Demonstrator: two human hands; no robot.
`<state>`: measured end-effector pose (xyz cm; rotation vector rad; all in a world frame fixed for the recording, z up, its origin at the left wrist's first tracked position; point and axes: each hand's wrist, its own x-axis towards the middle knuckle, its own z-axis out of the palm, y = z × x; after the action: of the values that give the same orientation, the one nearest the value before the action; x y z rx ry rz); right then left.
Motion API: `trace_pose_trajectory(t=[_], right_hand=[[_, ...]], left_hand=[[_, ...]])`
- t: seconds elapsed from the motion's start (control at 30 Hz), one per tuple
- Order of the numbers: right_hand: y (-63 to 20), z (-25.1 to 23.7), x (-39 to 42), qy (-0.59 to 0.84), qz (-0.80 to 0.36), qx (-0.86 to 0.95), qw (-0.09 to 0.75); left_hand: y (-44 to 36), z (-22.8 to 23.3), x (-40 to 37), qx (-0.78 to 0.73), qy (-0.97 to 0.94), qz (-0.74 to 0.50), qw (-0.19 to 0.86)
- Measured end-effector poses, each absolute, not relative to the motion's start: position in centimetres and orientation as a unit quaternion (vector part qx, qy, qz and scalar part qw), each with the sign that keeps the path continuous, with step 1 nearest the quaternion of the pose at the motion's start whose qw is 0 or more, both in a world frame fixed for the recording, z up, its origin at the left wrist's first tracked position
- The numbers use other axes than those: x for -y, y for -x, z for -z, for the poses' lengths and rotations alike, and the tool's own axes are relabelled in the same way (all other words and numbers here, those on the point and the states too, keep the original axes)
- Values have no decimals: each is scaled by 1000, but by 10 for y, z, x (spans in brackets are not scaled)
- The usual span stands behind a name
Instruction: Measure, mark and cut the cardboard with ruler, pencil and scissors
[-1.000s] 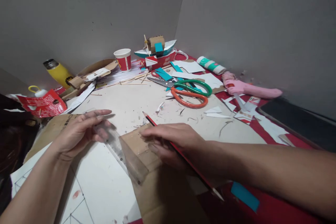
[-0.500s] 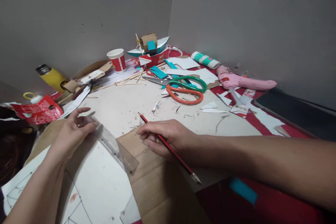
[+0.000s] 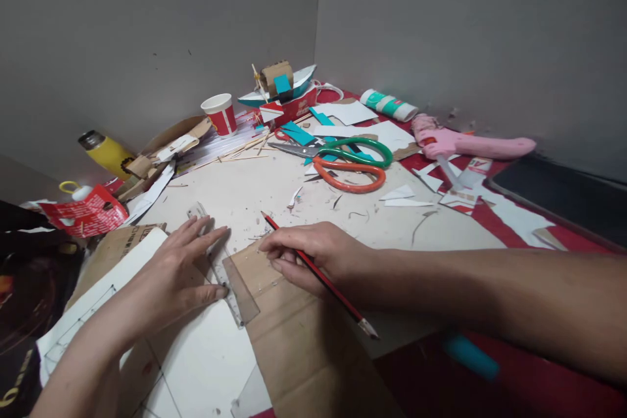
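My left hand (image 3: 181, 271) lies over a clear plastic ruler (image 3: 246, 297), fingers spread and thumb out on its edge. The ruler slants across the edge of a white sheet (image 3: 210, 353) and a strip of brown cardboard (image 3: 294, 346). Pencil lines and dots are drawn on the sheet, partly hidden under my left forearm. A red and black pencil (image 3: 337, 294) is gripped in my right hand (image 3: 318, 258), just above the cardboard. Its sharpened tip points away from me, toward the table's middle.
Large scissors (image 3: 350, 163) with green and orange handles lie ahead among paper scraps. A pink glue gun (image 3: 480, 144) rests at the right. Behind stand a paper cup (image 3: 220, 119) and a small model boat (image 3: 279, 88). A yellow bottle (image 3: 105, 153) leans at the left.
My left hand has moved right and nearer along the ruler, from pinching its far end to lying spread over it. The right hand still holds the pencil in nearly the same place.
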<state>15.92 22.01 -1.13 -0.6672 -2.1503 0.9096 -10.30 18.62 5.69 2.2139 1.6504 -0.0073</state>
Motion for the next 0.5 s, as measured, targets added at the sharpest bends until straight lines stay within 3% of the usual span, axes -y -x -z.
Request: trace_pose_trajectory(t=[0.5], right_hand=[[-159, 14, -222, 274, -338, 831, 346]], left_hand=[[112, -56, -189, -635, -756, 40, 153]])
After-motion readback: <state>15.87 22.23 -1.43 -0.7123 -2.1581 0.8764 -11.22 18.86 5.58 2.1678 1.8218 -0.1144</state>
